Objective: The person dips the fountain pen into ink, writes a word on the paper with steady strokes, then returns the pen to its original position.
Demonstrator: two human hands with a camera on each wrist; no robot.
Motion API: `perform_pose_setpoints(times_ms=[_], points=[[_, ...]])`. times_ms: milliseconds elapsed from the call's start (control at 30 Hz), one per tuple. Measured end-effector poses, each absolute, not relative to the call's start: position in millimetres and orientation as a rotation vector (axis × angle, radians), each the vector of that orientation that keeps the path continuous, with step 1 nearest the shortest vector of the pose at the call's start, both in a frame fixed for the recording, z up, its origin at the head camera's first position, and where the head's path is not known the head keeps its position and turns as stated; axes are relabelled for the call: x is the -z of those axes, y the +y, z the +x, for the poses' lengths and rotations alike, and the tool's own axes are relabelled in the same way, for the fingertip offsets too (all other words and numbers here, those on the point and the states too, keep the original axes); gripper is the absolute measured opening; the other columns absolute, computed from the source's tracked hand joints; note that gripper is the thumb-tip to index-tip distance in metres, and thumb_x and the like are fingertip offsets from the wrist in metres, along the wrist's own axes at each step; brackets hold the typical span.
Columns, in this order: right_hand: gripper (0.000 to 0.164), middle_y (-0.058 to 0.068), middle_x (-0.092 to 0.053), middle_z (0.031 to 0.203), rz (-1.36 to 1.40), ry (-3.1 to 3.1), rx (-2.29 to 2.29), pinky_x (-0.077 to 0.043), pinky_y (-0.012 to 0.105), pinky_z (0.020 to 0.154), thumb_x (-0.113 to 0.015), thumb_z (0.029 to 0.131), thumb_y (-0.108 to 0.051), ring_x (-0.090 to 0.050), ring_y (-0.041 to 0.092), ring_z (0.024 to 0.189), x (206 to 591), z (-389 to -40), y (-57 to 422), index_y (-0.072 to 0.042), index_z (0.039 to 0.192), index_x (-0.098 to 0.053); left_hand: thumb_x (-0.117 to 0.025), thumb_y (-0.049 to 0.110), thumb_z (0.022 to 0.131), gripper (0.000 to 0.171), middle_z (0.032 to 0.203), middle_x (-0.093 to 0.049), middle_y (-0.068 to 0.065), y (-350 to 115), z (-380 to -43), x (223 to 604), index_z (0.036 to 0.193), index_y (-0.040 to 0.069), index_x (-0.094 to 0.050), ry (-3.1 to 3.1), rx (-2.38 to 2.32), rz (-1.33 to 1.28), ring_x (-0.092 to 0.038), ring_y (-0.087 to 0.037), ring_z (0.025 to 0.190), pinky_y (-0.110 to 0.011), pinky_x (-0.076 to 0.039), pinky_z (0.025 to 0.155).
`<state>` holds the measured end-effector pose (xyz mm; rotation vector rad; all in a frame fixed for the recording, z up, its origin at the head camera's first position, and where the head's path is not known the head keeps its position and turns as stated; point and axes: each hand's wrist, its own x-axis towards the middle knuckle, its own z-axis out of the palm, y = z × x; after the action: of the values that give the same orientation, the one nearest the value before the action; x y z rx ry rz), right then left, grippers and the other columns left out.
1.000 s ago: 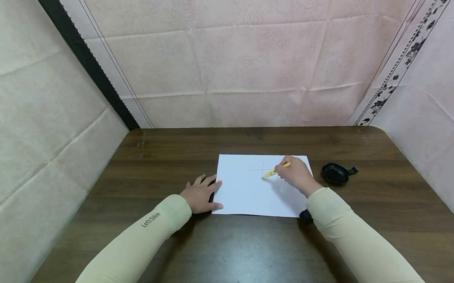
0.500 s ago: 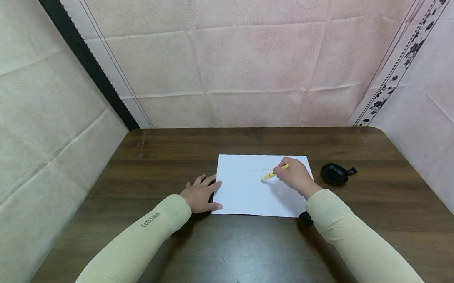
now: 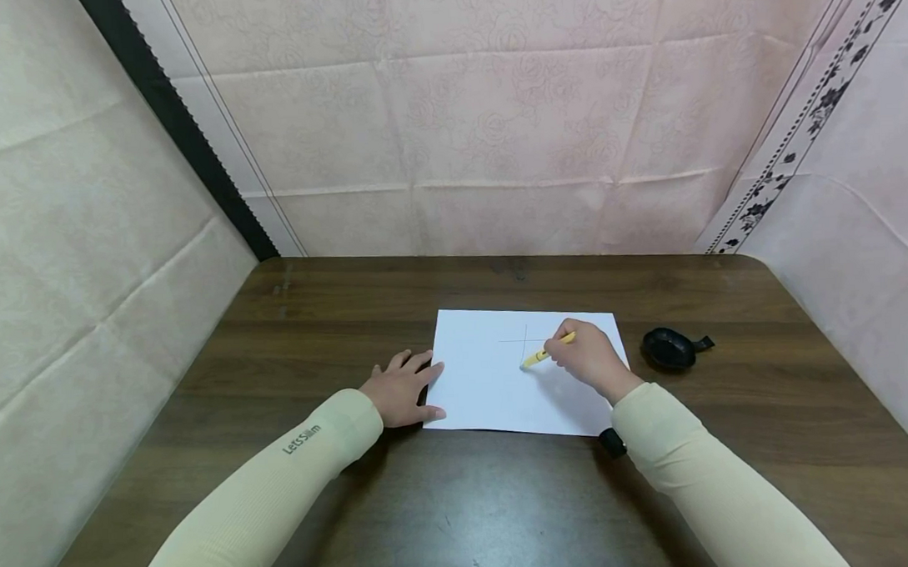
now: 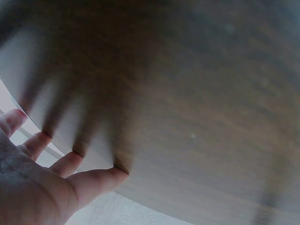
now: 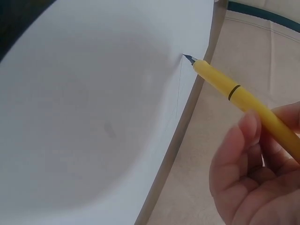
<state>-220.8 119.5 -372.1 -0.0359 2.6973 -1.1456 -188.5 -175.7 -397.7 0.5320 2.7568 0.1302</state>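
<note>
A white sheet of paper [image 3: 480, 391] lies on the brown wooden table, with thin crossing lines drawn on its upper part. My right hand [image 3: 593, 360] pinches a yellow fountain pen [image 3: 536, 358]; the right wrist view shows the dark nib of the pen [image 5: 215, 77] touching the paper [image 5: 93, 117] at the end of a thin line. At the sheet's left edge my left hand [image 3: 399, 391] lies with fingers spread, thumb and index tip over the paper. In the left wrist view, the left hand [image 4: 51, 183] has its fingertips against the surface.
To the right of the paper sits a small black pan-shaped dish [image 3: 670, 348] with a short handle. The table [image 3: 461, 500] has rounded back corners. Pale patterned cloth [image 3: 449, 150] hangs behind it and on both sides.
My right hand and the pen have slid slightly toward me and left, and the line under the nib has grown longer. The left hand stays in place.
</note>
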Motion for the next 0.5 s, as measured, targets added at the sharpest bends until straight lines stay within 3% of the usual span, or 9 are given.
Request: perform_pose_setpoints(times_ms=[500], points=[[0.017, 0.013, -0.066, 0.092, -0.068, 2.699, 1.148, -0.038, 0.027, 0.056, -0.054, 0.090, -0.019, -0.048, 0.020, 0.070, 368.5, -212.8, 116.1, -0.004, 0.091, -0.061, -0.060, 0.055, 0.089, 0.076, 0.159, -0.023, -0.007, -175.1, -188.0, 398.1, 0.152, 0.022, -0.033, 2.758, -0.130, 0.531, -0.019, -0.039, 0.144, -0.069, -0.027, 0.103]])
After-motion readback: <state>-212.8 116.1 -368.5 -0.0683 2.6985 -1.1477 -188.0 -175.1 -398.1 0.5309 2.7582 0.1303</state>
